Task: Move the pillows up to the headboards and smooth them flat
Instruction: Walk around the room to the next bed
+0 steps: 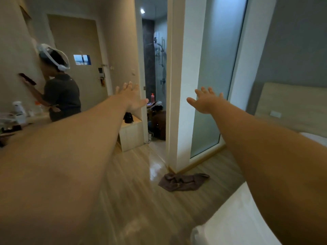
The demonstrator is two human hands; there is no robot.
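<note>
Both arms stretch forward at mid-frame, left hand (pixel 131 98) and right hand (pixel 206 101) with fingers spread wide, holding nothing, apparently just presented to the camera. The wooden headboard (pixel 292 106) and white bed (pixel 238 223) sit at the right edge. No pillow can be clearly identified.

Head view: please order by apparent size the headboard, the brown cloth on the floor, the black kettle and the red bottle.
1. headboard, partly cut off
2. brown cloth
3. black kettle
4. red bottle
The bottle stands farther away, so its true size is unsure.
</note>
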